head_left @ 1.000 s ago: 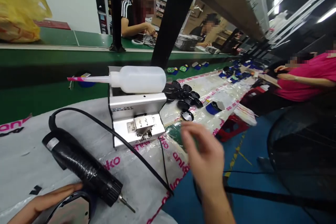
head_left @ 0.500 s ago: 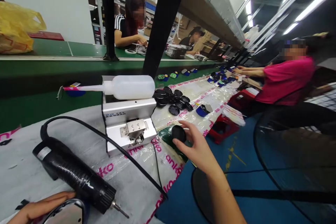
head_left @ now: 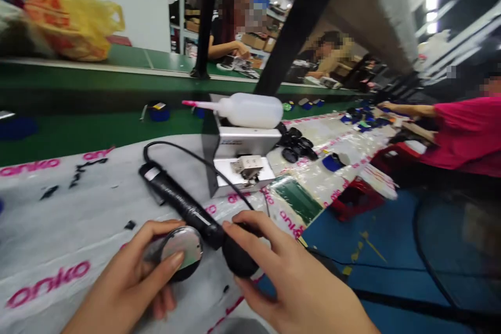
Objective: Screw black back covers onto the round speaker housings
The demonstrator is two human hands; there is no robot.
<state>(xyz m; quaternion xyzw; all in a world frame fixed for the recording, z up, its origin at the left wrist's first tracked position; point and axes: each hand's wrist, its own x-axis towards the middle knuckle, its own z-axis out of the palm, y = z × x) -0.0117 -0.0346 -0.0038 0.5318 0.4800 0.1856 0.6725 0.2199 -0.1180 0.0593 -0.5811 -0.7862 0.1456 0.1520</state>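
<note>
My left hand (head_left: pixel 141 266) grips a round housing (head_left: pixel 190 250) with a shiny silvery face and a dark rim, thumb pressed over its front. Close beside it, my right hand (head_left: pixel 282 266) holds a round black cap (head_left: pixel 238 253) by its edges, fingers above and thumb below. The cap and the housing are a small distance apart. Just behind both hands lies a black electric screwdriver (head_left: pixel 183 201) with a cable; its tip is hidden behind the cap.
A silver screw feeder (head_left: pixel 250 141) carries a squeeze bottle (head_left: pixel 252 110) on top. Several black caps (head_left: pixel 295 146) and a blue housing (head_left: pixel 332 162) lie beyond it. Blue parts rest on the green belt (head_left: pixel 97 128). A co-worker in a pink shirt (head_left: pixel 465 135) sits at right.
My right hand has brought the black cap left and nearer, beside the housing. My left hand has lifted the housing up into view. The view has swung left.
</note>
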